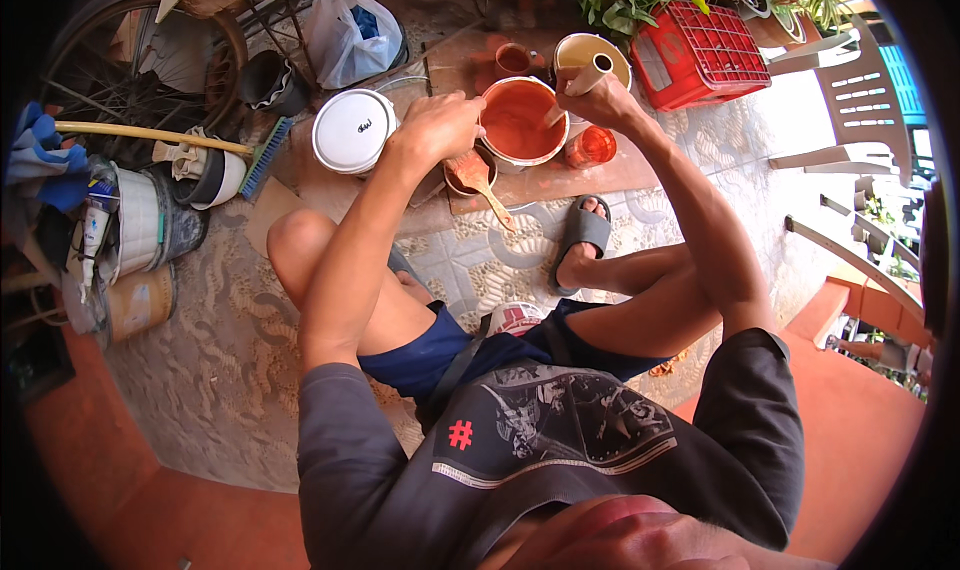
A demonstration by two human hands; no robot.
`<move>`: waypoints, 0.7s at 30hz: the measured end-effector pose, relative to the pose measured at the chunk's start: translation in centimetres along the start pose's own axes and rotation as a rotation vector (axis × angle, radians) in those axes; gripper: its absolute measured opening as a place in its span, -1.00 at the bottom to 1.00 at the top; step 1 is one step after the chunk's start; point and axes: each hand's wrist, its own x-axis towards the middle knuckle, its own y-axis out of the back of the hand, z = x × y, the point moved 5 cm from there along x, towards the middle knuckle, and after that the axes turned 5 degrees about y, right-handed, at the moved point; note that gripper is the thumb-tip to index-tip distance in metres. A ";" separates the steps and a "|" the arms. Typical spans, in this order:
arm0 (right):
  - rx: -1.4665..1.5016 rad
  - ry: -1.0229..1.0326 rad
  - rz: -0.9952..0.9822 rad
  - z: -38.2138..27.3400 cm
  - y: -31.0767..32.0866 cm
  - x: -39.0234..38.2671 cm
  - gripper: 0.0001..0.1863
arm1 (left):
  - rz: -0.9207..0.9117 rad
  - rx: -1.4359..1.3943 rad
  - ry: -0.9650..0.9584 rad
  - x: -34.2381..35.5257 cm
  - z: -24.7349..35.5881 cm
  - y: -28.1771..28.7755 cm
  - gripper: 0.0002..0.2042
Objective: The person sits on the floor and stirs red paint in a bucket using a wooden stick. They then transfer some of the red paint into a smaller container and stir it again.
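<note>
A white bucket of orange-red paint [520, 130] stands in front of me. My left hand [443, 128] is closed at its left rim, the fingertips partly hidden. My right hand [605, 102] is wrapped around a pale hollow stick [600, 65], whose lower end slants into the paint. Below my left hand, a paint-smeared brush [494, 205] with a wooden handle lies across a small dark pot [470, 182]. By the bucket's right side is a clear cup [593, 146] coated with red paint. A tub with a yellowish inside [590, 50] stands behind my right hand.
A white-lidded bucket [352, 130] stands left of my left hand. Beyond lie a plastic bag [350, 35], a reddish cup [513, 58] and a red crate [690, 55]. A broom [262, 158] and bicycle wheel [150, 70] are at left; a chair [850, 100] at right.
</note>
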 end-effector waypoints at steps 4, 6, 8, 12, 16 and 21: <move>0.210 -0.015 -0.087 -1.5 -0.8 -0.7 -0.82 | -0.016 0.007 0.008 0.1 -0.5 -0.5 -0.60; 0.279 0.016 -0.055 -1.7 -1.1 -0.5 -0.82 | -0.037 0.000 0.011 0.4 -0.7 -0.8 -0.60; 0.329 0.104 0.028 -1.4 -1.5 -0.3 -0.83 | -0.037 0.023 0.008 0.8 -0.7 -1.0 -0.60; 0.071 0.255 0.061 -1.0 -0.6 -0.8 -0.86 | -0.064 0.014 0.014 0.8 -0.4 -1.0 -0.59; 0.056 -0.016 -0.048 -0.3 -0.1 -0.9 -0.89 | -0.016 0.030 0.007 0.6 -0.9 -1.5 -0.61; 0.306 0.016 -0.056 -0.9 -1.6 -1.2 -0.87 | -0.074 0.055 0.005 1.6 -0.3 -1.9 -0.59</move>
